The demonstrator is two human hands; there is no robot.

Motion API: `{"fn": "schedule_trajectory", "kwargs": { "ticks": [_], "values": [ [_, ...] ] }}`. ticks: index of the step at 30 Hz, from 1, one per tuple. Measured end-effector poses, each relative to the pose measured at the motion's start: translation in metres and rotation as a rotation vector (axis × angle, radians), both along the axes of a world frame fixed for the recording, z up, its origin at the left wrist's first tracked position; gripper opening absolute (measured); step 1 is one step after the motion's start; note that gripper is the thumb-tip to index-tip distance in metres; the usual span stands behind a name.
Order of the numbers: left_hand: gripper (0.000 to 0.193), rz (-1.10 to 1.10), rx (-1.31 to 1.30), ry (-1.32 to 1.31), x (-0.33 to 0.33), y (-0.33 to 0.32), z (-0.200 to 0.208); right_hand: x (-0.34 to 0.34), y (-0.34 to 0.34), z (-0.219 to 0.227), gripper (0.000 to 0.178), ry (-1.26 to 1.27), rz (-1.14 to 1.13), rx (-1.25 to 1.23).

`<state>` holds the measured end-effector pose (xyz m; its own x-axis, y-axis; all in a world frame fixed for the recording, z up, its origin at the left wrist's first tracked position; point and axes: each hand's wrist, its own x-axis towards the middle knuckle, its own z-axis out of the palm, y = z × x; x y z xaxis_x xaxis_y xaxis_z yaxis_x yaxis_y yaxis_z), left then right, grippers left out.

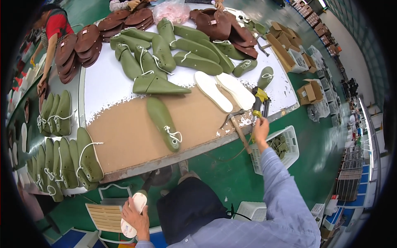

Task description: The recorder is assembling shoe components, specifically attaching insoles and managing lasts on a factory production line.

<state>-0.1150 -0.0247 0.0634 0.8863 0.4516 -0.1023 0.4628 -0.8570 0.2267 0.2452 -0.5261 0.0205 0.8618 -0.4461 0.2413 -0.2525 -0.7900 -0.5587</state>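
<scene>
My left hand (134, 217) is closed around a green shoe last with a pale insole (139, 202) lying along its sole side; a bit of green shows at its tip. At the table's right front edge, my right hand (261, 131) closes on the lower end of a yellow and black staple gun (259, 99). Its fingers are partly hidden. Just left of the staple gun lies a hammer (237, 128), its wooden handle jutting over the edge. Two white insoles (214, 91) rest behind the hammer. A single green shoe last (161, 120) with a white cord lies on the brown board.
Several green lasts (198, 51) cover the table's far half, with brown leather uppers (213, 25) behind. More lasts (62, 165) stand at the left. A white basket (294, 144) sits below the right edge, a chair (105, 215) near my left hand. Another person (60, 27) works at far left.
</scene>
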Motion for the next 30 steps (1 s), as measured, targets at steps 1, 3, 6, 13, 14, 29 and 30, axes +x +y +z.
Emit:
{"fn": "schedule_trajectory", "kwargs": {
  "ticks": [1,3,6,13,14,29,30],
  "values": [
    [0.079,0.024,0.029,0.009,-0.007,-0.001,0.003,0.014,-0.007,0.003,0.031,0.079,-0.021,0.006],
    [0.078,0.009,0.033,-0.035,-0.004,-0.004,0.002,0.047,-0.053,-0.018,0.044,0.074,0.03,-0.161],
    [0.07,0.048,-0.072,0.012,0.011,-0.005,0.017,0.092,-0.071,-0.038,0.065,0.433,0.133,-0.296],
    [0.072,-0.052,-0.057,-0.027,0.027,-0.005,0.014,0.154,-0.191,-0.058,0.062,0.314,0.138,0.195],
    [0.072,-0.04,-0.055,-0.023,0.021,-0.006,0.017,0.14,-0.191,-0.056,0.059,0.308,0.115,0.231],
    [0.071,0.022,-0.012,-0.16,0.009,-0.008,0.004,-0.169,0.131,0.119,0.022,0.727,0.585,0.896],
    [0.071,0.019,-0.028,-0.176,0.011,-0.009,0.004,-0.178,0.146,0.118,0.023,0.813,0.667,0.879]
  ]
}}
